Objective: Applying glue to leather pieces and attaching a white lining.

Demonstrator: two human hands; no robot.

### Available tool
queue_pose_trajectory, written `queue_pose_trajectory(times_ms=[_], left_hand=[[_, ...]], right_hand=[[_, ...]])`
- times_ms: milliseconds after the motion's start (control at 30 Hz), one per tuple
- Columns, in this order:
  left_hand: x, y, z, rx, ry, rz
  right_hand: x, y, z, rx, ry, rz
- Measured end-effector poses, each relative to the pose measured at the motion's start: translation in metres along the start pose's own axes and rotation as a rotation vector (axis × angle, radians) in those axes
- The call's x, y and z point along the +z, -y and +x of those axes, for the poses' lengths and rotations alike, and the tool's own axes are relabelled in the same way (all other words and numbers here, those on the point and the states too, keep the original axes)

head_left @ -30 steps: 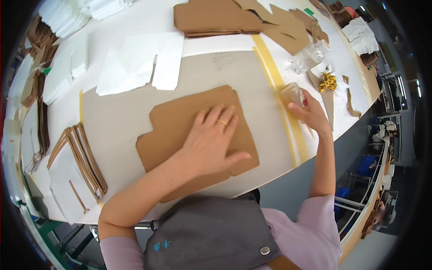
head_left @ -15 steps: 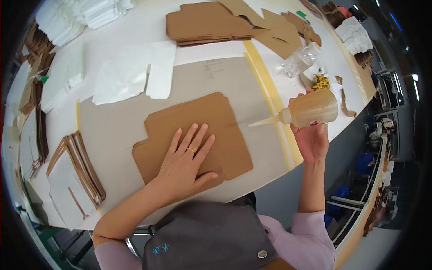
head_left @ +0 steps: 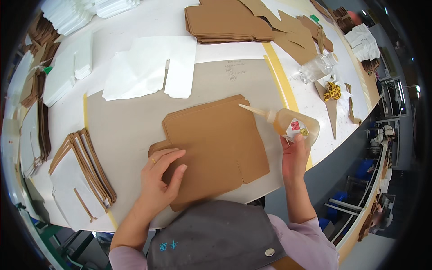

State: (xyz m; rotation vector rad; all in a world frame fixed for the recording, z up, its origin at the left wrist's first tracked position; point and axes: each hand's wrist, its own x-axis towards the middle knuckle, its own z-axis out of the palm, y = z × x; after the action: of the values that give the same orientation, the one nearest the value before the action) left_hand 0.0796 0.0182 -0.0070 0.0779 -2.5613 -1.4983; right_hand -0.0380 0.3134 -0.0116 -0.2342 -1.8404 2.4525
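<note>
Bottle [head_left: 294, 127] (one), brown sheets [head_left: 211, 146], apparently several

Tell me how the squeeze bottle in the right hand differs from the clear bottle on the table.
The squeeze bottle is gripped in the right hand; the clear bottle rests on the table. The squeeze bottle tapers to a long, thin nozzle; the clear bottle has a broad, blunt end. The squeeze bottle looks yellowish; the clear bottle looks colourless. Both have see-through walls.
</note>
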Motion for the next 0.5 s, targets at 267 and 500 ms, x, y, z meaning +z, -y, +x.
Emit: queue_pose_trajectory(times_ms=[267, 500], left_hand=[[-0.018, 0.015, 0.005, -0.006, -0.275, 0.013], [-0.020, 0.012, 0.006, -0.029, -0.303, -0.028]], right_hand=[[0.004, 0.001, -0.003, -0.032, -0.049, -0.088], [0.000, 0.002, -0.003, -0.090, 0.010, -0.199]])
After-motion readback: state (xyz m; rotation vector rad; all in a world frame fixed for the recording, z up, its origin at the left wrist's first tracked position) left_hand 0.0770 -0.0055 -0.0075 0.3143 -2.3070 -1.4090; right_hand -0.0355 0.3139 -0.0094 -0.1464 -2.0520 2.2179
